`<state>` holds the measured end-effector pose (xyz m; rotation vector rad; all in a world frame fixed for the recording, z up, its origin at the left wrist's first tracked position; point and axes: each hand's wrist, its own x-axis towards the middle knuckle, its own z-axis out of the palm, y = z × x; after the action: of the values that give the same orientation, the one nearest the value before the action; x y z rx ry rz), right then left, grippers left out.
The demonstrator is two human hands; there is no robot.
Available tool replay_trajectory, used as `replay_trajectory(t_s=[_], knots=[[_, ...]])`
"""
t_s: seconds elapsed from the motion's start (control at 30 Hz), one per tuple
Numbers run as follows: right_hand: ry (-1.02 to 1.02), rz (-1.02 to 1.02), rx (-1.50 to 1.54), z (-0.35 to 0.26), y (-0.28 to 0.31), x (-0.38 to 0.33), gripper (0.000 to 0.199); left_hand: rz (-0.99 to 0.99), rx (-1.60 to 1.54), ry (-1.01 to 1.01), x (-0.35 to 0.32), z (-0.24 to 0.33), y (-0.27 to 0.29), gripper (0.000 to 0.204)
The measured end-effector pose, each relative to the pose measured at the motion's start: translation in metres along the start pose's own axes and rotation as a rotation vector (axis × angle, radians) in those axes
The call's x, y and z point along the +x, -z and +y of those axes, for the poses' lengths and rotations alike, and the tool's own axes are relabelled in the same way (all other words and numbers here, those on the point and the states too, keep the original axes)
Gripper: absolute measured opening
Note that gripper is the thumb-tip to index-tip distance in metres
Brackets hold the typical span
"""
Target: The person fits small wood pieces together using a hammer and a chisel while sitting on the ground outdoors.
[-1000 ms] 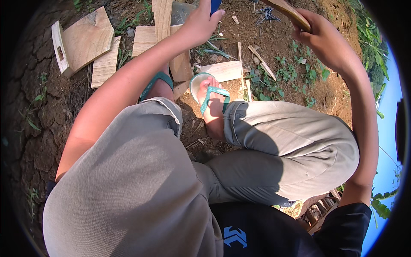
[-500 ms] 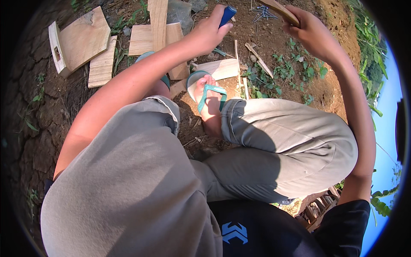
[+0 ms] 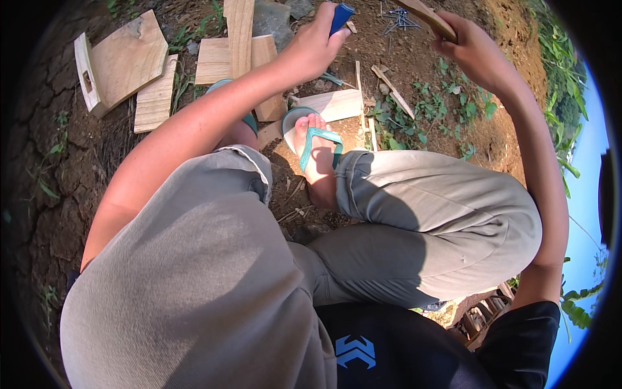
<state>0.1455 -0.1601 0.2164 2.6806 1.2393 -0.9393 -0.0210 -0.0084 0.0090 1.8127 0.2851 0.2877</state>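
Note:
My left hand (image 3: 315, 47) is closed around a blue handle (image 3: 341, 17) at the top of the view; the tool's working end does not show. At the upper right my right hand (image 3: 471, 50) grips a wooden handle (image 3: 427, 16) that runs out past the top edge. Between the hands, a small pile of nails (image 3: 402, 21) lies on the dirt. Below my left forearm and beside it are cut boards: an upright narrow board (image 3: 240, 35) crosses a flat board (image 3: 212, 58), and a pale offcut (image 3: 335, 104) rests near my sandalled foot (image 3: 316, 142).
Left of my arm sits a joined wooden piece (image 3: 127, 58) with a slotted edge, beside a short plank (image 3: 154, 94). Grey stones (image 3: 272, 24) lie behind the boards. A thin wood strip (image 3: 393, 91) and low green plants (image 3: 431, 107) are to the right. My bent knees fill the foreground.
My left hand with the blue handle has shifted slightly left. My right hand and its wooden handle have moved a little to the right. The boards and nails stay in place.

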Motion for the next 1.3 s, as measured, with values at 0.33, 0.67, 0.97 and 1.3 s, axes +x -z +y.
replay_trajectory(t_s=[0.33, 0.67, 0.97, 1.3], knots=[[-0.018, 0.094, 0.082, 0.007, -0.024, 0.001, 0.012, -0.058, -0.015, 0.015, 0.001, -0.003, 0.0, 0.037], [-0.005, 0.169, 0.18, 0.005, -0.074, -0.01, 0.024, -0.038, 0.029, -0.008, -0.002, 0.001, -0.002, 0.043], [-0.026, 0.141, 0.21, 0.003, -0.08, -0.013, 0.023, -0.056, 0.013, 0.03, -0.006, 0.006, 0.002, 0.041], [-0.116, 0.219, 0.211, -0.004, -0.07, -0.007, 0.022, -0.022, 0.038, 0.082, -0.002, -0.001, 0.005, 0.041]])
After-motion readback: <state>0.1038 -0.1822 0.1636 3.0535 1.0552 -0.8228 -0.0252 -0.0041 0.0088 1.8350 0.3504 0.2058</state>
